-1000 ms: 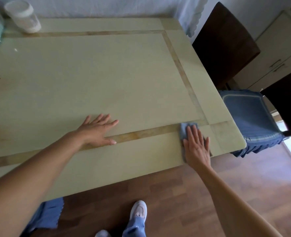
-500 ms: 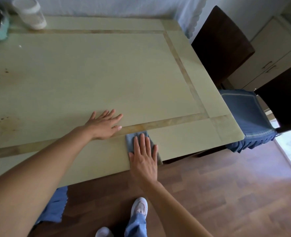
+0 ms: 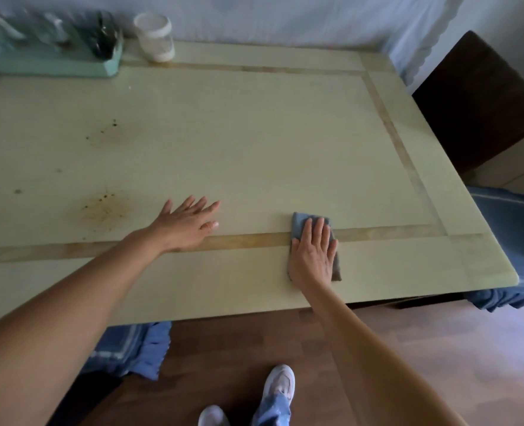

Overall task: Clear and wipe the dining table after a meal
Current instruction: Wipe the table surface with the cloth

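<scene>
**Cloth pressed flat under the right hand near the table's front edge**

A folded blue-grey cloth is pinned to the table beneath the right hand. The fingers are laid out straight and close together on top of it, not curled round it, so the cloth is pressed rather than grasped. Its far edge and left corner are seen beyond the fingertips, and a narrow strip is seen along the right side of the palm. The cloth lies across the darker inlaid band that runs parallel to the front edge, towards the right part of the table.

The left hand is rested flat on the tabletop, well to the left of the cloth, with fingers spread and nothing held. A brown speckled stain is seen just left of it, and a fainter one further back.

At the far left corner a teal tray is placed, its contents too blurred to be made out, with a white-lidded jar beside it. A dark chair with a blue cushion is set at the right end of the table.
</scene>
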A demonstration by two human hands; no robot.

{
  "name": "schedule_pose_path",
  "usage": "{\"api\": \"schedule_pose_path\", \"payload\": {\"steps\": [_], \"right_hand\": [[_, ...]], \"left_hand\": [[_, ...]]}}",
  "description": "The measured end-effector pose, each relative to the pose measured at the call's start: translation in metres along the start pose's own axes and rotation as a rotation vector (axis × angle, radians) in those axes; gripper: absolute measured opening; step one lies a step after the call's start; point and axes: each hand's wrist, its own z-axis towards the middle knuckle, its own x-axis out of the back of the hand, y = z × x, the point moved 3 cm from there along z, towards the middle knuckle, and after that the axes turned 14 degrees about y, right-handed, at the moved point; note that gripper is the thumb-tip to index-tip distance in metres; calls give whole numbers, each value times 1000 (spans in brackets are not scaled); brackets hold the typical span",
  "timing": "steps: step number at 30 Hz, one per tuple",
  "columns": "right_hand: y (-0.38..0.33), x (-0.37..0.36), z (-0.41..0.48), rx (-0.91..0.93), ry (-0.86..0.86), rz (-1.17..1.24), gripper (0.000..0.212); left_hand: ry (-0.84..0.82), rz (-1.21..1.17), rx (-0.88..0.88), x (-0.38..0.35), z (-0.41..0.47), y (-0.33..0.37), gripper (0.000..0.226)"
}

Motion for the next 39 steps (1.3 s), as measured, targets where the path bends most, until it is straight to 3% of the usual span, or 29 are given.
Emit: {"api": "schedule_pose_path", "payload": {"steps": [7, 12, 15, 21, 27, 31, 35, 39], "right_hand": [[-136, -39, -71, 577, -166, 84, 56], [-115, -28, -86, 833, -249, 62, 55], [-66, -18, -70, 700, -204, 13, 59], [44, 11, -43, 206, 53, -50, 67], [27, 7, -53, -133, 128, -37, 55], [-27, -6, -68, -74, 77, -21, 57], [-96, -29, -89, 154, -18, 44, 57], [-121, -41, -96, 401, -98, 15, 64]], "left_hand": [[35, -8, 48, 0, -9, -25, 55], [13, -27, 37, -1, -9, -26, 55], [3, -36, 17, -4, -6, -19, 55], [4, -46, -41, -5, -2, -3, 54], [10, -69, -39, -5, -9, -14, 55], [11, -65, -52, -8, -15, -19, 55], [40, -66, -34, -6, -24, -37, 55], [66, -70, 30, -2, -35, -69, 55]]}}
